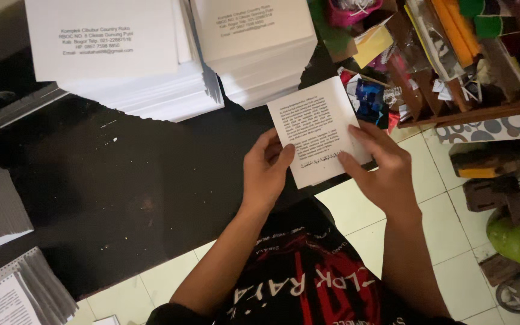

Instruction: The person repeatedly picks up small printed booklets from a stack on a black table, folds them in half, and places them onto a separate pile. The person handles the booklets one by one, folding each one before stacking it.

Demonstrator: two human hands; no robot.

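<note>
You hold 1 small white printed paper sheet (320, 129) between both hands, just over the near edge of the black tabletop (121, 180). Your left hand (265, 171) pinches the sheet's lower left corner, thumb on top and fingers curled beneath. Your right hand (383, 168) grips its lower right edge, fingers spread flat across the printed face. Neither hand is free; both are closed on the sheet.

Take the sheet as your landmark. Beyond it, at the far side of the tabletop, stand 2 tall stacks of white printed paper: the nearer stack (260, 48) lies just past the sheet's top edge, and the wider stack (127, 60) sits further to the left of it. To the right of the sheet is a wooden tray of coloured scraps and craft bits (452, 54). Well to the left of the sheet, at the tabletop's edge, are grey-edged paper piles (1, 210). Below the sheet, pale floor tiles (452, 265) show past your arms.

To handle the sheet well, I judge you should keep your thumbs near the edges so the printed face stays unsmudged. Hold the 2 lower corners level, since the sheet sits tilted. Support it over the tabletop, not the floor gap, so it cannot sag or crease.
</note>
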